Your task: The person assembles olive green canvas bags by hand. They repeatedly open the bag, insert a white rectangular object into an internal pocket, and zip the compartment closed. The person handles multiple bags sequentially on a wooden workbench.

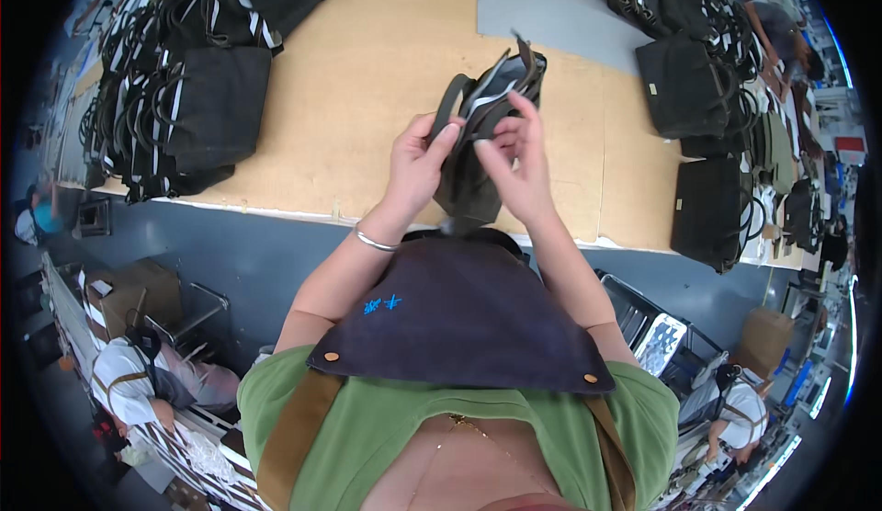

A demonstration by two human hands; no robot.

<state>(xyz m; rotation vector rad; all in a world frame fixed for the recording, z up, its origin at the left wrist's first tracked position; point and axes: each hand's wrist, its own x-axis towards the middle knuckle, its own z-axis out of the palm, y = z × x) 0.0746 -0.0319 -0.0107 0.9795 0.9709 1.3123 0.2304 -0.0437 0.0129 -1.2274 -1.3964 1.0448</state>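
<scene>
A dark handbag (470, 185) stands at the table's near edge in front of my apron, its opening tilted up and away from me. Pale lining and a white strip show inside its mouth. My left hand (421, 157) is closed on the left side of the rim, at the base of a looped handle (448, 105). On the opposite side, my right hand (524, 157) has its thumb and curled fingers at the dark rim, with the index finger reaching higher. Part of that grip is hidden by the fingers. A dark strap end sticks up at the bag's far end.
Dark handbags (220, 107) are piled along the table's left side, and more bags (689, 84) line the right. A grey sheet (560, 19) lies at the back of the tan tabletop (358, 70). Behind me, people sit at work on both sides, near cardboard boxes (138, 295).
</scene>
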